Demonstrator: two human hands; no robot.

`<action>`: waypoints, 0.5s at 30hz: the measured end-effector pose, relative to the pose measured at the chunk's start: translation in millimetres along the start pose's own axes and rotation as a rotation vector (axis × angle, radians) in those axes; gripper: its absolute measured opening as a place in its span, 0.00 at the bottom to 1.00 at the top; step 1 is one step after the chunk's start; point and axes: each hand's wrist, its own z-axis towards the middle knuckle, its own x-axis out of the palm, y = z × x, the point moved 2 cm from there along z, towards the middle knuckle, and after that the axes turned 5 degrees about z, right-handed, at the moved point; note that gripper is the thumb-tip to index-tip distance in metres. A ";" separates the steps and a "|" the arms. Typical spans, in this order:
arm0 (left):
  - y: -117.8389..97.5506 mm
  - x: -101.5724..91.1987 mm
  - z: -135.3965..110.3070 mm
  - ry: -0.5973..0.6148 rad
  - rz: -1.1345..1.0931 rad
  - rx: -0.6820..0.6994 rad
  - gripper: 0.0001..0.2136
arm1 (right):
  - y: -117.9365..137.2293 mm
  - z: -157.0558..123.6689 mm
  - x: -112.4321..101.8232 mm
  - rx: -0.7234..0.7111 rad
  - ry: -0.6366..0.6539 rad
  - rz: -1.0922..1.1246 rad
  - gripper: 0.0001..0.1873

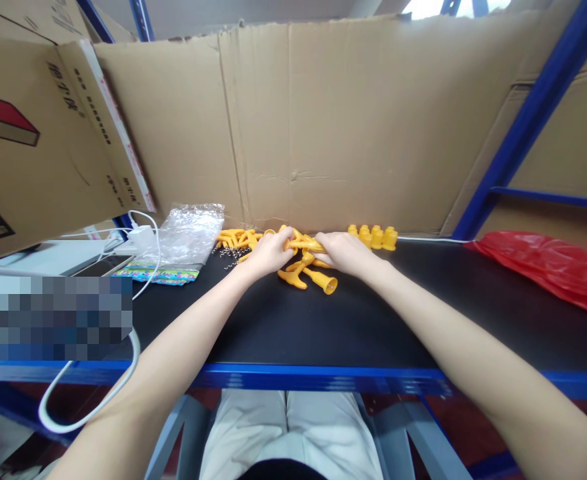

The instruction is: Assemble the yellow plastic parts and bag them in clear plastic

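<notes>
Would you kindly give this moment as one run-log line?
left hand: holding yellow part | right hand: holding yellow part | loose yellow pieces: on black tabletop | red plastic: far right

left hand (272, 251) and right hand (344, 252) curl close together, bare forearms (446, 323) stretched forward.

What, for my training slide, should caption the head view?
Left hand and right hand hold yellow plastic pieces over a black tabletop before cardboard.
</notes>
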 end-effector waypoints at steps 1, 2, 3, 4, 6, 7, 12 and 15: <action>0.8 0.6 0.5 0.025 -0.040 -0.012 0.04 | 0.0 0.4 1.2 -0.030 -0.004 -0.022 0.11; 1.6 1.2 0.7 0.050 -0.073 -0.020 0.03 | 0.0 0.8 2.6 -0.058 -0.009 -0.040 0.12; 2.3 1.6 0.6 0.072 -0.098 -0.026 0.03 | 0.0 1.0 4.0 -0.082 -0.015 -0.054 0.12; 3.0 2.0 0.1 0.086 -0.113 -0.030 0.03 | 0.0 1.2 5.4 -0.099 -0.023 -0.066 0.13; 4.2 2.1 -1.9 0.079 -0.099 -0.026 0.03 | 0.3 0.8 6.9 -0.116 -0.037 -0.087 0.18; 4.7 1.9 -3.3 0.058 -0.066 -0.022 0.03 | 0.7 0.4 7.1 -0.118 -0.042 -0.093 0.20; 5.8 -0.6 -10.0 -0.068 0.196 -0.009 0.10 | 3.2 -1.8 5.2 -0.120 -0.044 -0.046 0.18; 5.3 -1.2 -11.1 -0.072 0.237 -0.006 0.10 | 2.0 -1.2 7.2 -0.116 -0.049 -0.005 0.16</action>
